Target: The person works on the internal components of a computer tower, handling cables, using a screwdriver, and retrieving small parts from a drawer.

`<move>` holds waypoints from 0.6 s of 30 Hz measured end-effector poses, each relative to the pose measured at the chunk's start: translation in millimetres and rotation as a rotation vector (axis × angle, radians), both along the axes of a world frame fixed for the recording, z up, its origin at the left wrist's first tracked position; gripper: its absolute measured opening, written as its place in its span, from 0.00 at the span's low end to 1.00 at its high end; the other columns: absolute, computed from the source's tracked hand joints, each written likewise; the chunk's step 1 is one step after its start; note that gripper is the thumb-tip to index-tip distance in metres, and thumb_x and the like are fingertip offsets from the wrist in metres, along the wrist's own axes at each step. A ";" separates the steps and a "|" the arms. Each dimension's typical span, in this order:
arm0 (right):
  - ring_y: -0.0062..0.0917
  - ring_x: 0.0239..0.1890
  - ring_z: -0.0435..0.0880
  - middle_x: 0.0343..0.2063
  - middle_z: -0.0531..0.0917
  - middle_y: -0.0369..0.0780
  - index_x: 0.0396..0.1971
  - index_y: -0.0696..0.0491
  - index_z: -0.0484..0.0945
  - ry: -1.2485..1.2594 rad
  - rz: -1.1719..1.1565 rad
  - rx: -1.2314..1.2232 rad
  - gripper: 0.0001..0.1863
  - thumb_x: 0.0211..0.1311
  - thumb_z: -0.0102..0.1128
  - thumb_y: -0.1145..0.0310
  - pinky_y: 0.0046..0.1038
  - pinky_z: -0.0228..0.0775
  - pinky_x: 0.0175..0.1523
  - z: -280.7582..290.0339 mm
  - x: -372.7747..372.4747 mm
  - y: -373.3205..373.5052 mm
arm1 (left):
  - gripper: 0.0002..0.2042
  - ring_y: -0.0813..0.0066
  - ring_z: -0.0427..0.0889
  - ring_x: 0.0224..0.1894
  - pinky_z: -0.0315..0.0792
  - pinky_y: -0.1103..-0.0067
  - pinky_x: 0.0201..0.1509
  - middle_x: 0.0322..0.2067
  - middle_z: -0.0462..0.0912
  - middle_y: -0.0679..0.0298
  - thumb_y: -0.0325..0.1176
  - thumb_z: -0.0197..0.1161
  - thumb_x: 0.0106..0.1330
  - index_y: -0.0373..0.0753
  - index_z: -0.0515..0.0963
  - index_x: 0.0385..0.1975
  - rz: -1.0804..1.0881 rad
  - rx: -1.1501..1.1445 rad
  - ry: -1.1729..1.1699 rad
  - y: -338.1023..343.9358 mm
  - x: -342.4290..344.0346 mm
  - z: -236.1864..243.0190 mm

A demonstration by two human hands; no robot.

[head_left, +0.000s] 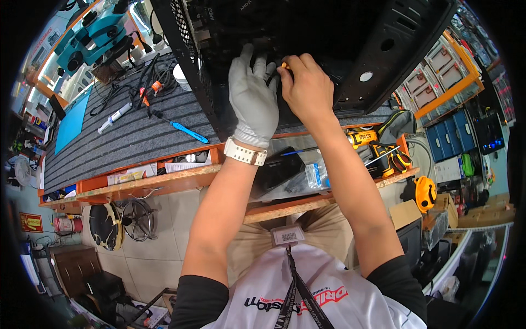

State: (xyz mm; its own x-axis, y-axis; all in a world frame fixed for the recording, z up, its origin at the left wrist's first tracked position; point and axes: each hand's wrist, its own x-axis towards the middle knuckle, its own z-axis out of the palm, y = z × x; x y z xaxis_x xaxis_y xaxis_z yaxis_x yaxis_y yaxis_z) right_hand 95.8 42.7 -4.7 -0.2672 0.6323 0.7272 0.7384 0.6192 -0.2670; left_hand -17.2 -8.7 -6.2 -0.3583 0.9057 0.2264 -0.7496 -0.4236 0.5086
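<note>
A black computer case (383, 49) lies open on the grey striped mat (126, 137) of the workbench. My left hand (253, 98), in a grey glove with a white watch at the wrist, reaches into the case with fingers spread, resting on the dark parts inside. My bare right hand (307, 88) is right beside it, fingers closed around a small tool with an orange tip (284, 65), pressed into the case interior. What the tool touches is hidden in the dark.
A blue-handled tool (189, 132), a white syringe (114, 118) and tangled cables (150, 82) lie on the mat to the left. A yellow-black power drill (378, 145) rests at the right on the orange-edged bench front (164, 183). A teal microscope (93, 38) stands far left.
</note>
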 end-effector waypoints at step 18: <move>0.41 0.40 0.90 0.39 0.88 0.41 0.43 0.54 0.90 0.078 0.277 -0.059 0.10 0.64 0.80 0.70 0.40 0.83 0.42 16.2 64.3 -87.5 | 0.12 0.83 0.84 0.29 0.80 0.82 0.38 0.31 0.89 0.66 0.37 0.71 0.81 0.31 0.91 0.42 -0.191 -0.419 0.728 -47.3 -16.1 -2.8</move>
State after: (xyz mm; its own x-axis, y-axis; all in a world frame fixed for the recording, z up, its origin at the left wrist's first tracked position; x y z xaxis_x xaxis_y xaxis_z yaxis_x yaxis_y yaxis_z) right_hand 160.0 -44.8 11.5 -0.3803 0.5853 0.7161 0.5196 0.7758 -0.3580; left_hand -33.3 -56.0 -9.0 -0.0865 0.9959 -0.0257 -0.2152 0.0065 0.9766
